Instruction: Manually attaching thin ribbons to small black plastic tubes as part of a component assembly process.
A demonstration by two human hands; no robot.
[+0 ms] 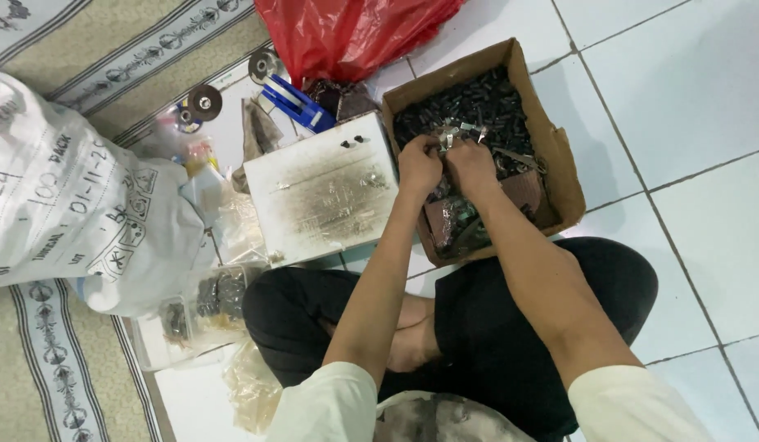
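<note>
Crossed legs nearest; left hand and right hand both pinch small metal clips over the cardboard box; dark parts remain heaped at its far edge; most looks unsorted.

Small silvery metal clips pinched over box of dark parts

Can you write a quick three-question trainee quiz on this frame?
1. True or false: both hands work over the cardboard box.
2. What lies directly left of the box? A) white board B) metal bucket C) laptop
3. What colour is the plastic bag above the box?

Key: 1 true: left hand and right hand handle small metal pieces there. 2 A, the white board. 3 red.
</note>
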